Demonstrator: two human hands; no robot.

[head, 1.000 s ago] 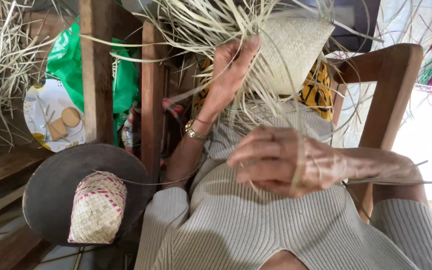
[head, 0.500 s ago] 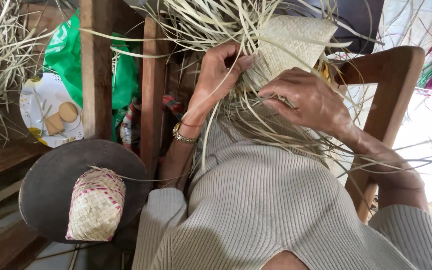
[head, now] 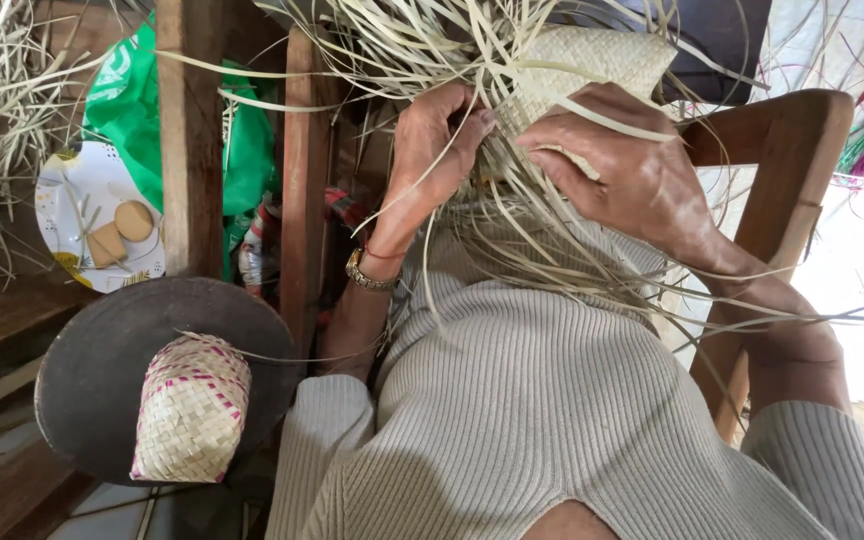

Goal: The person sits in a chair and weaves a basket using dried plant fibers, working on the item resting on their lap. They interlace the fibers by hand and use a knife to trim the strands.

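Head view shows both hands raised before the chest: left hand (head: 437, 145) pinches loose straw strips (head: 552, 250), right hand (head: 622, 170) clasps the half-woven straw pouch (head: 592, 60) above the wooden chair (head: 792, 170).

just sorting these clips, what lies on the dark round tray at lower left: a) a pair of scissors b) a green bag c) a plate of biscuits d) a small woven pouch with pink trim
d: a small woven pouch with pink trim lies on the dark round tray; the plate of biscuits and green bag sit further back.
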